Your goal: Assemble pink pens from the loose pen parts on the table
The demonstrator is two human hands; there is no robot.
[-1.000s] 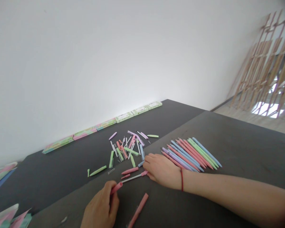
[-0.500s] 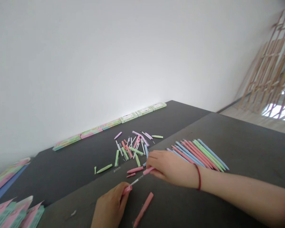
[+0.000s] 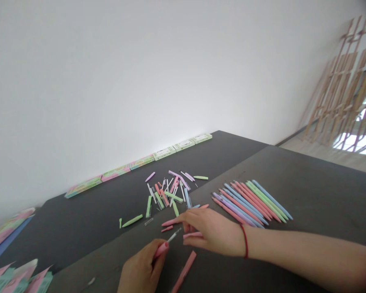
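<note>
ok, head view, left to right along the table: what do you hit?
Pastel cartons at the left edge → lone green pen piece → left hand holding a pink pen part with refill → right hand → row of assembled pens → wooden lattice by the wall.

One head-worn camera looks forward and down, close over the dark grey table [image 3: 308,195], wall toward 12 o'clock.
</note>
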